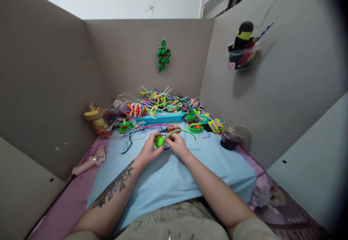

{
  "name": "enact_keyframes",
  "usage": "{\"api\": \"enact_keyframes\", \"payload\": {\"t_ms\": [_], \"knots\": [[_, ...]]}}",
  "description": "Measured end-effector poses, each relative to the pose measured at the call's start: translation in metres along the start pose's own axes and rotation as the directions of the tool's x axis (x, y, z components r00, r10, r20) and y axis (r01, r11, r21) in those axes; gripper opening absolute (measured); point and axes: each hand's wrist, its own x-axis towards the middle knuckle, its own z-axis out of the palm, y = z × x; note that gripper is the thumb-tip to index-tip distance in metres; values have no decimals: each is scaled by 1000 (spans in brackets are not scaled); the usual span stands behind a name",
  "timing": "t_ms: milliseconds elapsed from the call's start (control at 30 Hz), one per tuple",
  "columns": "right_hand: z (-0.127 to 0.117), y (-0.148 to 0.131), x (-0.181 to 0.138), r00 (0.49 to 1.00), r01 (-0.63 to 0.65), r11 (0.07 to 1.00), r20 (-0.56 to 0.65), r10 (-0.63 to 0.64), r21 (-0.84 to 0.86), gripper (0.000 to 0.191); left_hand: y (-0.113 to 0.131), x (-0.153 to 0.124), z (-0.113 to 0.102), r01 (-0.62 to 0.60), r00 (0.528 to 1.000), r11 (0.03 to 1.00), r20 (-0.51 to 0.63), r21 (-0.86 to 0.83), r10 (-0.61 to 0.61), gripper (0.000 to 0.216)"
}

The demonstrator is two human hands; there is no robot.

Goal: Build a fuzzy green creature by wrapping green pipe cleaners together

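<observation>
My left hand [148, 149] is closed around a small green coiled pipe-cleaner piece [158, 141], held just above the light blue cloth [168, 178]. My right hand [176, 144] pinches the same piece from the right, and a loose green pipe cleaner [185, 131] trails from it up and to the right. Both hands meet at the middle of the cloth.
A heap of coloured pipe cleaners [160, 102] sits over a blue tray [160, 118] at the back, with finished coiled pieces [216, 125] around it. A pink glue gun [91, 162] lies left, a dark cup [231, 138] right. Grey partition walls [49, 88] enclose the desk.
</observation>
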Motion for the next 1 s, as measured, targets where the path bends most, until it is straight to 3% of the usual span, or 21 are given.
{"api": "enact_keyframes", "payload": {"t_ms": [133,267,367,533,733,867,1000], "knots": [[-3,-3,1,999,33,993,-34,-37,-109,16,-4,1,1,31,999,1000,-6,2,-31,43],[-9,-8,0,972,157,959,-137,-192,-235,13,-11,4,-4,132,982,991,-135,-7,-132,42],[-15,-10,-2,937,164,955,-264,-229,-247,12,-12,6,-10,175,959,984,-230,31,-163,42],[-32,-3,2,841,106,957,-489,-230,-268,48,-7,6,-14,145,958,986,-262,86,-118,41],[-54,5,12,821,78,901,-485,-300,-427,16,-4,3,-13,101,971,988,-226,115,-73,41],[-50,-2,10,851,170,946,-443,-281,-274,15,-6,2,-11,102,985,988,-153,120,-83,43],[-40,-9,6,934,220,972,-271,-233,-79,13,-7,1,-6,60,998,998,-33,25,-59,47]]}}
